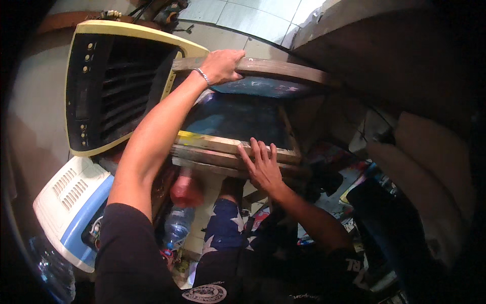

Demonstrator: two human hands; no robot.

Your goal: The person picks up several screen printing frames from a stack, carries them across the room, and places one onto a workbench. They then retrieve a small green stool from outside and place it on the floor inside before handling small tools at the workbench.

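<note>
A wooden screen frame [238, 147] is gripped at its far edge by the left hand [223, 66] and pressed at its near edge by the right hand [263, 167].

Pale floor tiles [253, 17] with dark grout lines show beyond the hands, lit brighter than the dim clutter nearer in. A cream-framed black appliance [109, 83] with louvred slats leans to their left; below it sits a white and blue plastic housing [71, 207]. A dark wooden shelf [385, 45] looms at upper right.
</note>
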